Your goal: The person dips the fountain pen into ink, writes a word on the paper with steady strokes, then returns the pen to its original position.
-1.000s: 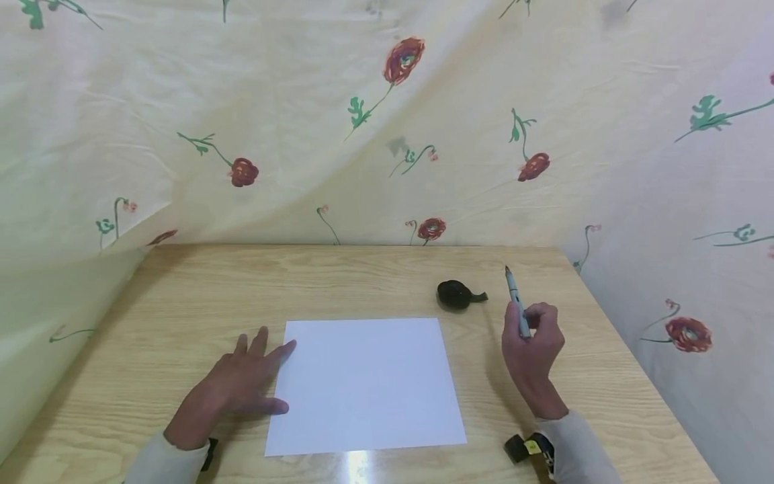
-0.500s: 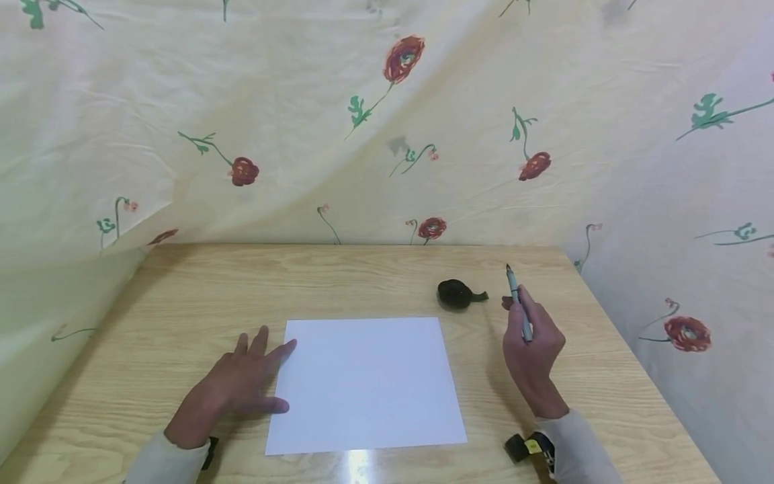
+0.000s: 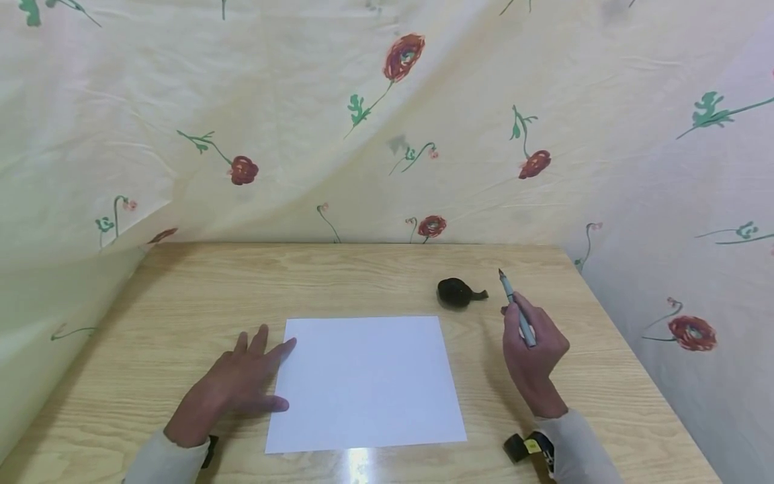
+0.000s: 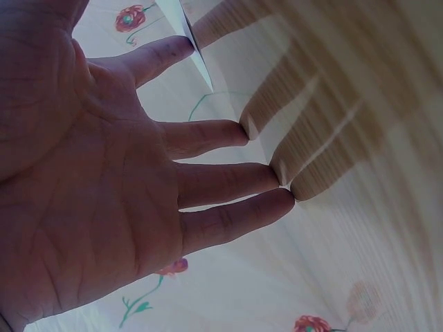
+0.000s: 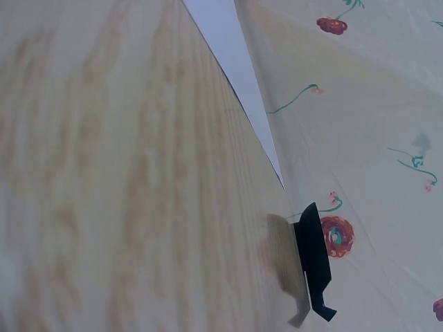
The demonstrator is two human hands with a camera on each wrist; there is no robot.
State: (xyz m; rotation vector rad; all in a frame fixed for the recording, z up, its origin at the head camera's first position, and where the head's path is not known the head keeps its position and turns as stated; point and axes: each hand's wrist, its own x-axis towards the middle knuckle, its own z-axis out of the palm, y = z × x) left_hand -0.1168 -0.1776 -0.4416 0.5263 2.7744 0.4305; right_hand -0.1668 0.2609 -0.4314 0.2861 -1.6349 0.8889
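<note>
A white sheet of paper [image 3: 365, 383] lies flat on the wooden table. My left hand [image 3: 232, 383] rests at its left edge with fingers spread, the index finger and thumb on the sheet. In the left wrist view the other fingertips of the left hand [image 4: 173, 152] touch the tabletop. Right of the sheet, my right hand [image 3: 535, 346] holds a grey-blue pen [image 3: 514, 306] between thumb and fingers, above the table. Its dark tip points up and away to the left. The right wrist view shows neither this hand nor the pen.
Behind the sheet's right corner lies a black rounded object [image 3: 455, 294] with a stem-like end, seen also in the right wrist view as a black shape [image 5: 315, 259]. Flower-patterned cloth [image 3: 290, 121] hangs around the wooden table [image 3: 199, 289] at the back and sides.
The right hand's fingers have shifted on the pen, the index finger now straighter along it, and the pen's tip leans further left. The left hand and the sheet stay put.
</note>
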